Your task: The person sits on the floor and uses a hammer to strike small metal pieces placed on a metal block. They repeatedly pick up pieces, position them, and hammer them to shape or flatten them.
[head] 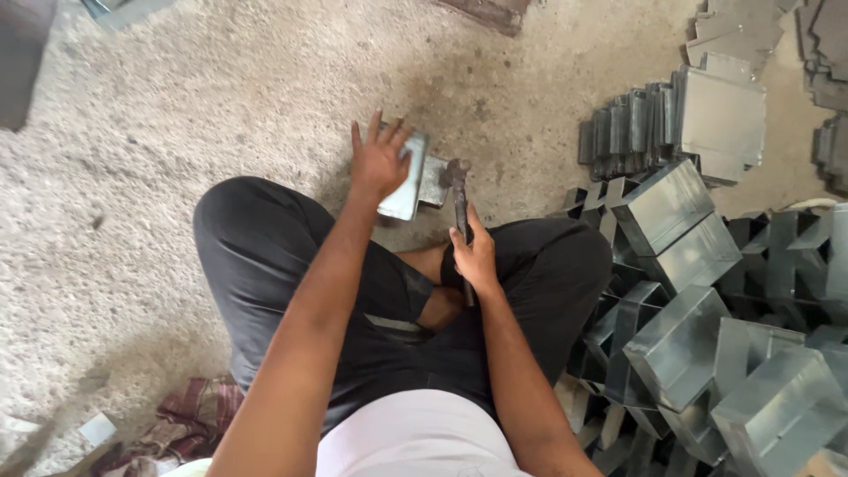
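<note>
1. Left hand: fingers spread flat, palm pressed on top of a bent sheet-metal piece, holding it down rather than gripping it.
2. Sheet-metal piece: grey, folded, lying on the concrete floor just in front of the person's crossed legs; a short flange juts out on its right side.
3. Right hand: closed around the handle of a hammer (dark head, dark shaft), with the handle running back between the knees.
4. Hammer head: resting at the flange of the piece, touching or just above it; which of the two cannot be told.
5. Legs: folded, in dark trousers, the work lying between the knees and the open floor.
6. Finished boxes: rectangular galvanised shells heaped to the person's right, close beside the right knee.
7. Flat blanks: cut sheets and a row of upright folded pieces, farther off at upper right.
8. Checked cloth: crumpled on the floor at lower left.
</note>
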